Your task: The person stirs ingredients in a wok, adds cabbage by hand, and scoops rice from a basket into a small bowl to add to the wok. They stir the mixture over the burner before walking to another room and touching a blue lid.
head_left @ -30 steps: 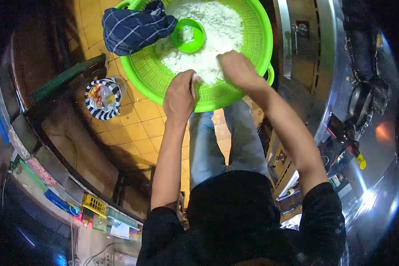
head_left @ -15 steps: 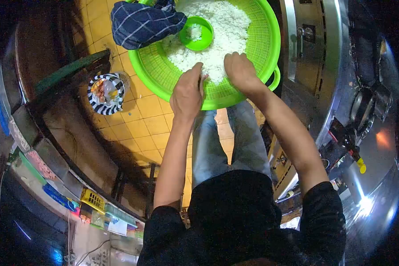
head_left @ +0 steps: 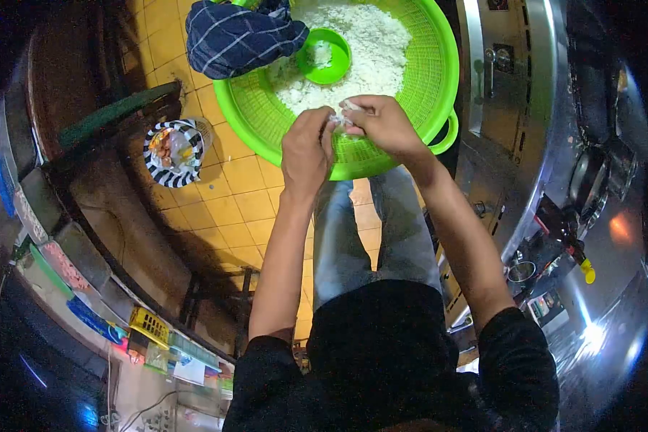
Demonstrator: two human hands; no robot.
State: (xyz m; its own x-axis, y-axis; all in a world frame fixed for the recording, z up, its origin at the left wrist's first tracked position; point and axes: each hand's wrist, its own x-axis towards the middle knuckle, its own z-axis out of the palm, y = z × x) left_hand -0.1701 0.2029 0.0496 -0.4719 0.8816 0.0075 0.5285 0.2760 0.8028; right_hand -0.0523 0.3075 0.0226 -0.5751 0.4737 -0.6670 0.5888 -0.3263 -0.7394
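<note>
A wide green plastic basket [head_left: 448, 68] holds a heap of white, crumbly food that looks like cooked rice [head_left: 374, 50]. Over the basket's near side, my right hand [head_left: 387, 128] is closed with a small clump of the rice pinched in its fingertips. My left hand [head_left: 307, 147] meets it from the left, its thumb and fingers closed at the same white bits. A small green bowl [head_left: 333, 75] with some rice inside rests on the heap. Beside it, a dark blue checked cloth [head_left: 239, 42] is bunched over the basket's far left rim.
On the yellow tiled floor [head_left: 241, 183] to the left stands a bin lined with a striped bag [head_left: 155, 160], with scraps inside. A steel counter [head_left: 612, 288] runs along the right, with a yellow-capped bottle [head_left: 572, 245] and dark pans [head_left: 590, 169]. A dark bench edge [head_left: 122, 194] lies left.
My right hand has come up from the rice and moved left toward my left hand, now with white bits at its fingertips. My left hand has stayed nearly in place.
</note>
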